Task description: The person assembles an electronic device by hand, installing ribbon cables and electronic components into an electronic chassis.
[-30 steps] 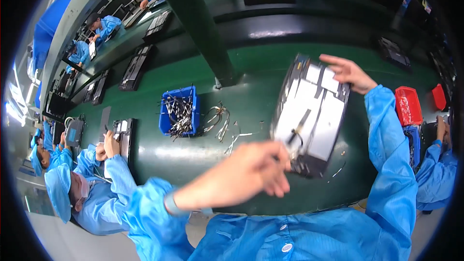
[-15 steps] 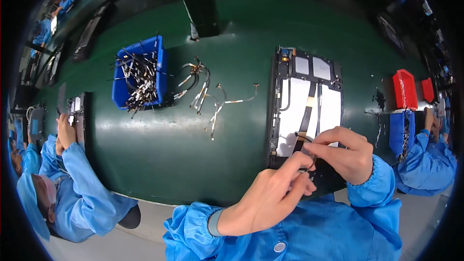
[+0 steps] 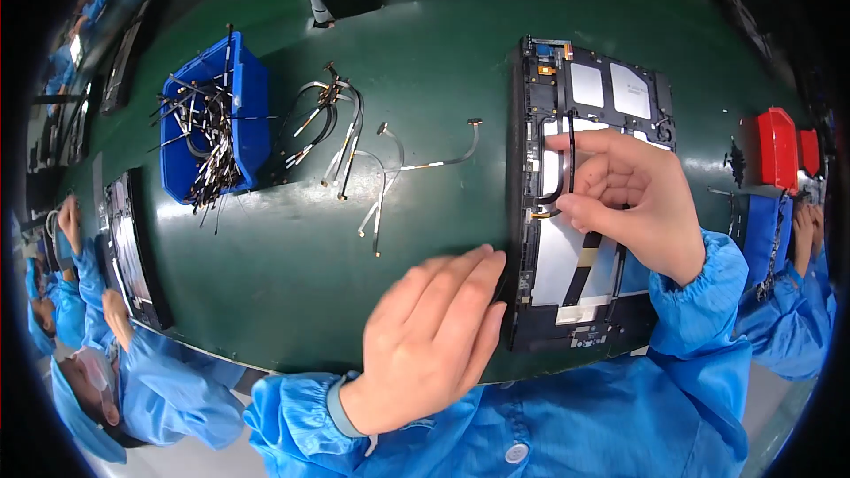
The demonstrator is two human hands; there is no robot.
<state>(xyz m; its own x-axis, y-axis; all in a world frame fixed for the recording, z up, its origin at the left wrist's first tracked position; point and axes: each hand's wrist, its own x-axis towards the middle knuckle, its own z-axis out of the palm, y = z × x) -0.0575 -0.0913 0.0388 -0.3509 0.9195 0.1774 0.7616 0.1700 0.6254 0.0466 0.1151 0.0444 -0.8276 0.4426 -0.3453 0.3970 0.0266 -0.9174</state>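
Observation:
My right hand [image 3: 633, 195] is over the upper left part of an opened flat device [image 3: 553, 257] with a black frame and white panels. Its thumb and bent fingers are around a thin black cable [image 3: 569, 155], which curves down to a small connector at the device's left edge. The index finger reaches across the cable, partly hiding the grip. My left hand [image 3: 434, 327] is slightly blurred, palm down and fingers stretched out, with its fingertips beside the device's left edge. Nothing shows in it.
Left on the green table [image 3: 292, 292] stands a blue bin [image 3: 255, 115] full of thin cables. Loose cables [image 3: 390, 173] lie between it and the device. Right are a red bin [image 3: 777, 149] and another blue bin [image 3: 766, 235]. Co-workers in blue sit at both sides, one beside another device [image 3: 133, 248].
Both hands have parted from the device's near end. My right hand has moved up to the black cable; my left has moved left and opened out. The whole view has shifted.

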